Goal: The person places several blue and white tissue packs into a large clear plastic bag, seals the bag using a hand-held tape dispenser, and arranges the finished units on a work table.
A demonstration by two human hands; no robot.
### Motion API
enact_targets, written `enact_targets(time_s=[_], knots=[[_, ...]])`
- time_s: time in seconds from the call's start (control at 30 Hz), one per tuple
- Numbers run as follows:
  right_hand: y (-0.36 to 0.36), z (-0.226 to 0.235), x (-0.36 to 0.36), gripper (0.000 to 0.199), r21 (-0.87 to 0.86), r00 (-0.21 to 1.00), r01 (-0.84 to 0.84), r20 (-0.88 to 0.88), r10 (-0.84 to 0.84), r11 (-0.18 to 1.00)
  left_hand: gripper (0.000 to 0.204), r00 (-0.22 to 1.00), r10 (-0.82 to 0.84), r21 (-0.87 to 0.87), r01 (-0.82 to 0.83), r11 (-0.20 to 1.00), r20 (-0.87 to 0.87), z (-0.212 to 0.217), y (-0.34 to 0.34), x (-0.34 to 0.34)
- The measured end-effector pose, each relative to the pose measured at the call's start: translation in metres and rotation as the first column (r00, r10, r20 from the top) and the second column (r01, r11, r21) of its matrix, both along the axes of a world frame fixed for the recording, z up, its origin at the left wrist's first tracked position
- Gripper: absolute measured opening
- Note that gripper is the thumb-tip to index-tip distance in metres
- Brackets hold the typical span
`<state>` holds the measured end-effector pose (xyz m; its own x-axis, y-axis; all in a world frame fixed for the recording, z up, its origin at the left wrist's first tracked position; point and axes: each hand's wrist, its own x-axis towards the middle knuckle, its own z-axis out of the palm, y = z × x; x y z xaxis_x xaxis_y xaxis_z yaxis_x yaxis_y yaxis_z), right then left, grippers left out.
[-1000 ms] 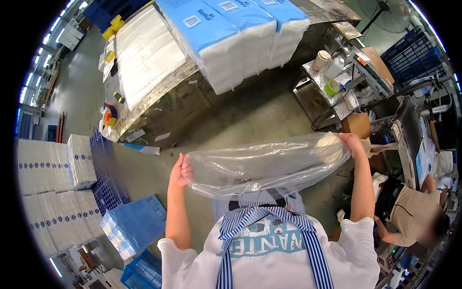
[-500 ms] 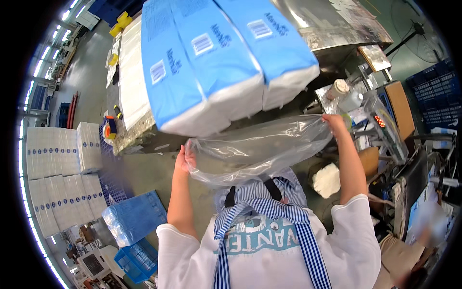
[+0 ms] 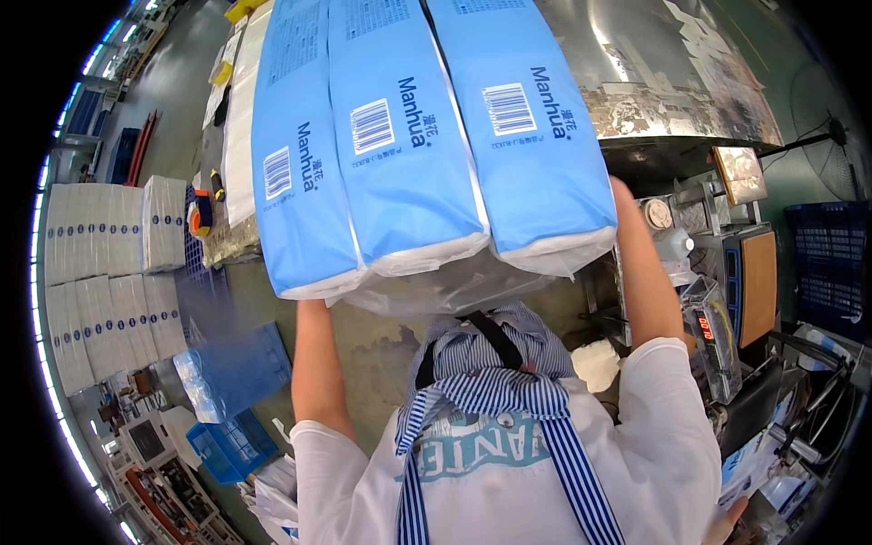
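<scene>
Three long blue-and-white soft packs [image 3: 409, 173] lie side by side in front of me, their white ends toward my body. A clear plastic bag [image 3: 436, 289] shows under and just in front of those ends. My left forearm [image 3: 315, 363] reaches up to the left pack's near end, which hides the hand. Along the right pack's side, my right hand [image 3: 621, 193] is mostly covered by the pack; its fingers do not show. Whether either hand still grips the bag's edge cannot be seen.
A metal-topped table [image 3: 654, 82] extends behind the packs. An orange-and-blue tape dispenser [image 3: 199, 213] sits at the left edge. White packs [image 3: 109, 236] are stacked farther left, above a blue crate [image 3: 232, 445]. A device with a red display [image 3: 708, 331] stands at right.
Both hands moved forward and out of sight beside the packs. The bag, stretched open before my body earlier, is now mostly under the packs' near ends. The packs appear nearer.
</scene>
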<state>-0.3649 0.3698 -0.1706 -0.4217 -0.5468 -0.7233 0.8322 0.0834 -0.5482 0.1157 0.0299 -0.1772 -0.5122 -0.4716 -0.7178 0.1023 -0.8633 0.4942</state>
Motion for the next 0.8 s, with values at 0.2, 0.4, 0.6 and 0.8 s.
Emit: enact_targets(time_s=[0.2, 0.4, 0.6, 0.8], knots=[[-0.008, 0.079, -0.004, 0.035, -0.366, 0.945, -0.328, -0.127, 0.302, 0.871, 0.025, 0.953, -0.267, -0.212, 0.293, 0.932, 0.142, 0.056, -0.022, -0.014], [-0.015, 0.107, 0.036, 0.041, -0.179, 0.919, -0.207, -0.373, 0.128, 0.962, 0.028, 0.897, -0.379, -0.265, 0.432, 0.862, 0.227, 0.034, 0.0, -0.023], [0.003, 0.079, 0.041, 0.035, -0.242, 0.934, -0.082, -0.357, -0.01, 0.967, 0.031, 0.896, -0.386, -0.289, 0.437, 0.852, 0.218, -0.008, 0.028, -0.007], [0.008, 0.102, 0.042, 0.035, -0.325, 0.971, -0.132, -0.234, 0.055, 0.936, 0.033, 0.993, 0.011, 0.052, -0.005, 0.999, -0.117, 0.075, 0.043, 0.0]])
